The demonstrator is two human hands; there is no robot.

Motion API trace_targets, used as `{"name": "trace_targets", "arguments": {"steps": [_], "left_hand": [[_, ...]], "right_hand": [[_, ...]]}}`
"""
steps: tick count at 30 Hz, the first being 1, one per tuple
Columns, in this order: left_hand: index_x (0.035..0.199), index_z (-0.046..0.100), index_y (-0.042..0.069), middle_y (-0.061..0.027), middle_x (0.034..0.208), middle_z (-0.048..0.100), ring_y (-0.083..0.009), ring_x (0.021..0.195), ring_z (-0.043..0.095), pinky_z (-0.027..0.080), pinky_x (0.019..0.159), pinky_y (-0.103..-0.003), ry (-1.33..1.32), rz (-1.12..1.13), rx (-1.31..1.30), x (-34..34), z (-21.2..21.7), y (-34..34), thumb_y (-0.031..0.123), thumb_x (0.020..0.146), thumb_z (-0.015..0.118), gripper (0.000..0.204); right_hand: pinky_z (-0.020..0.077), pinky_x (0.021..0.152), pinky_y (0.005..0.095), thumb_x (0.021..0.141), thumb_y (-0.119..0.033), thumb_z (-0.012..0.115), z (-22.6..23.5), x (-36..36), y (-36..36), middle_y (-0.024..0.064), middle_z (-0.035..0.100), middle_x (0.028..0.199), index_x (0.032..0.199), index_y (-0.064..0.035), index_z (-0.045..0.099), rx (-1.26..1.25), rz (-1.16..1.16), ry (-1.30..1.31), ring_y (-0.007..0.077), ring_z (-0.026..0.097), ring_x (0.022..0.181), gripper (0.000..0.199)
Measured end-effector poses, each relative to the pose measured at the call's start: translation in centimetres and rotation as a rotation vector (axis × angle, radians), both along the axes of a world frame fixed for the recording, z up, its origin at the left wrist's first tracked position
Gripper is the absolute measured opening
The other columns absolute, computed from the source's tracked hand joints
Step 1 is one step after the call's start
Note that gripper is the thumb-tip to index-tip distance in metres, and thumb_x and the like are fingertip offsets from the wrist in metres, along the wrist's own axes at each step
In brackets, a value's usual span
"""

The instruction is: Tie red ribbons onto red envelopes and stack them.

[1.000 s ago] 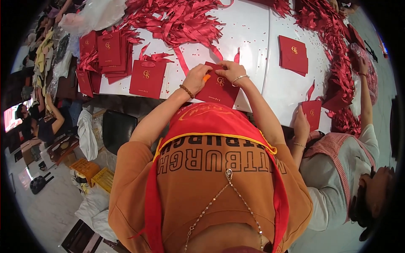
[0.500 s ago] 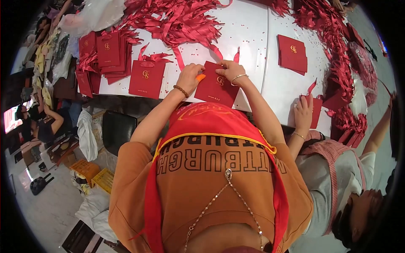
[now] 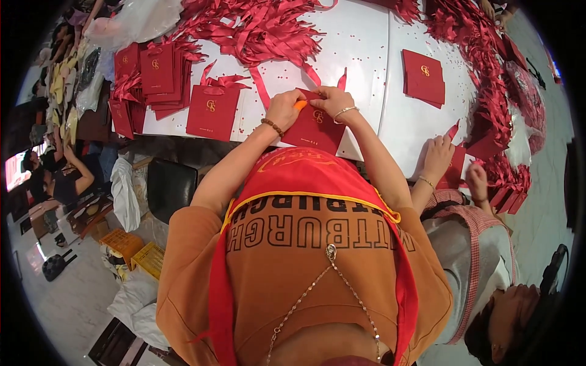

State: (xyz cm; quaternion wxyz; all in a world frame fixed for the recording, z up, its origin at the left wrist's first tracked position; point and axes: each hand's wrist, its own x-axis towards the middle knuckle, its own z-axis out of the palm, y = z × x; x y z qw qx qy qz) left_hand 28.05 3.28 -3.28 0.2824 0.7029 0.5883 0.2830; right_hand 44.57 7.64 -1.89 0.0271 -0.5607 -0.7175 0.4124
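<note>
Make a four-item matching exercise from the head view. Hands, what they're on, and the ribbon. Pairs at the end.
Column one
1. Left hand
2. Right hand
3. Dark red packet
4. Loose ribbon heap

Column two
A. Beyond both hands, on the white table
B. Brown beaded bracelet at its wrist
C. Flat at the near table edge, between the forearms
D. Pale bangle at its wrist

Pairs: 1-B, 2-D, 3-C, 4-A
</note>
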Motion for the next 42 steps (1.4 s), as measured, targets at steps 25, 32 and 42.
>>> {"name": "trace_targets", "arguments": {"steps": [25, 32, 42], "left_hand": [[0.091, 0.048, 0.003, -0.0135, 0.066, 0.059, -0.0275, 0.062, 0.059, 0.044, 0.056, -0.034, -0.140, 0.121, -0.235, 1.4, 1.8, 0.9, 0.007, 0.074, 0.057, 0.020], [0.093, 0.047, 0.006, -0.0176, 0.078, 0.061, -0.0370, 0.076, 0.058, 0.044, 0.067, -0.044, -0.025, 0.156, -0.153, 2.9, 3.3, 0.3, 0.003, 0.072, 0.050, 0.021], [0.080, 0.059, 0.010, -0.0076, 0.069, 0.059, -0.0226, 0.063, 0.056, 0.044, 0.057, -0.032, -0.005, -0.078, -0.112, -0.3, 2.8, 1.5, 0.024, 0.071, 0.066, 0.019]], "right_hand": [[0.0447, 0.073, 0.0329, 0.075, -0.031, 0.060, 0.8, 0.7, -1.1, 0.0075, 0.063, 0.090, 0.105, -0.0185, 0.058, 0.103, 0.029, 0.120, 0.0243, 0.060, 0.081, 0.033], [0.0461, 0.070, 0.0328, 0.074, -0.028, 0.061, -0.3, 0.9, -0.8, 0.0095, 0.063, 0.088, 0.105, -0.0179, 0.059, 0.113, 0.023, 0.248, 0.0258, 0.060, 0.078, 0.032], [0.0474, 0.069, 0.0283, 0.072, -0.018, 0.065, -2.2, 1.6, -0.7, 0.0090, 0.064, 0.085, 0.104, -0.0146, 0.058, -0.037, -0.003, 0.498, 0.0205, 0.062, 0.076, 0.034]]}}
